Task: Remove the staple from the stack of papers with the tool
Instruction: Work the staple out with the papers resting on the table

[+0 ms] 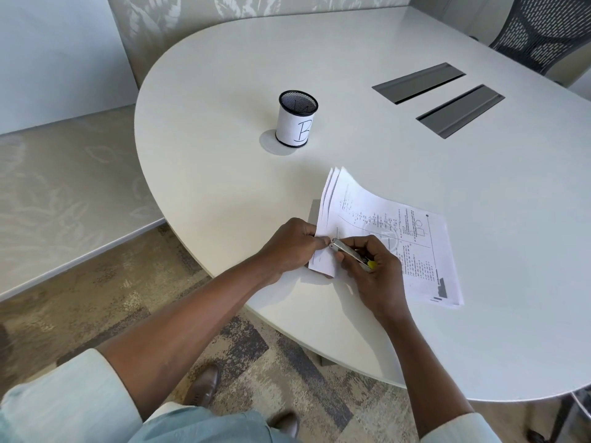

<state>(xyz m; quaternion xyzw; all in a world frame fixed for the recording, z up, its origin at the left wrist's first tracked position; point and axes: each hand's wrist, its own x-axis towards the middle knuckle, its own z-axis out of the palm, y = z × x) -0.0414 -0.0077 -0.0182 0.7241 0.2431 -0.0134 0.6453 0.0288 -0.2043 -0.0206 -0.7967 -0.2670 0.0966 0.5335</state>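
Note:
A stack of printed papers [380, 225] lies on the white table [224, 187], its far left corner curling upward. My left hand [292, 247] pinches the near left corner of the stack, lifting and folding it. My right hand [372, 266] grips a metal staple remover [350, 253] with a yellow end. The tool's silver tip sits at the pinched corner, right beside my left fingertips. The staple itself is too small to make out.
A black mesh pen cup [297, 122] wrapped in white paper marked "B" stands farther back on the table. Two grey cable hatches [439, 99] are set into the tabletop at the right. A mesh office chair [543, 33] stands at the far right corner.

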